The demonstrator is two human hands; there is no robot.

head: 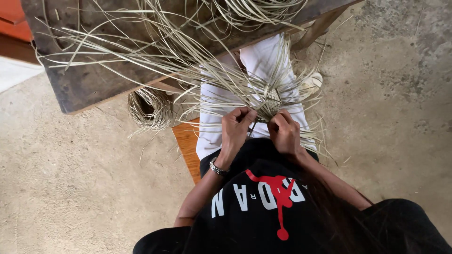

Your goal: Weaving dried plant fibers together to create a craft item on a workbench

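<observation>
From up here I look down on both hands working at a small woven piece (272,101) of pale straw, held over the lap just above the white trousers (210,127). My left hand (237,128) sits at the near left edge of the weave, its fingers (245,114) pinched around a few thin strands; a metal watch (217,168) circles that wrist. My right hand (284,131) is just beside it, touching the weave from the right, fingers curled tight on the straw at the woven knot. Long loose strands (188,66) fan out from the piece in every direction, many running up and left across the dark wooden worktop (89,84) that stands ahead of the knees. A coiled bundle of straw (149,109) hangs or rests just under the worktop's near edge; I cannot tell which. The person sits on an orange-brown wooden seat (187,143), over a rough concrete floor (70,178).
</observation>
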